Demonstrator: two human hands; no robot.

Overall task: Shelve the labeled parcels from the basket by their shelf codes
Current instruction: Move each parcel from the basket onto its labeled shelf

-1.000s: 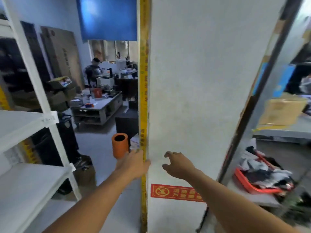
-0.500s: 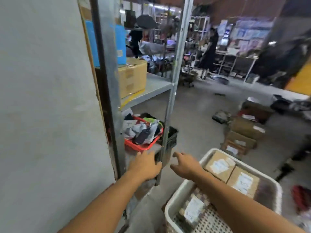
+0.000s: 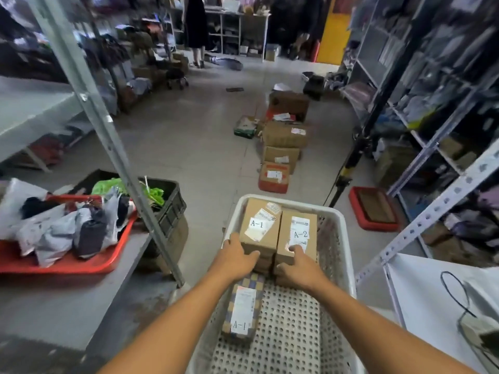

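Turned away from the white pillar and the steel post seen before, now looking straight down into the white basket (image 3: pixel 340 238), both arms reaching in. Half a second ago still hovering by the post, above the rim; now lowered onto the parcels. Left grip (image 3: pixel 237 259) resting on the near edge of the A-1 box (image 3: pixel 259 225), fingers bent over its near left corner, thumb along the front, apparently holding it. Right grip (image 3: pixel 298 264) laid on the near edge of the A-2 box (image 3: pixel 297 233), forefinger stretched on the top by the label, thumb on the front face below; a firm hold hard to confirm. The two boxes side by side, touching, at the far end of the basket, on top of other cartons. A third parcel, checkered and also marked A-1 (image 3: pixel 243 309), flat on the perforated bottom, just below the left wrist, untouched. Left of the basket, a red tray (image 3: pixel 81 265) of soft bags on a low grey shelf (image 3: pixel 81 306). Beyond the basket, a row of cartons (image 3: pixel 283 136) on the floor.
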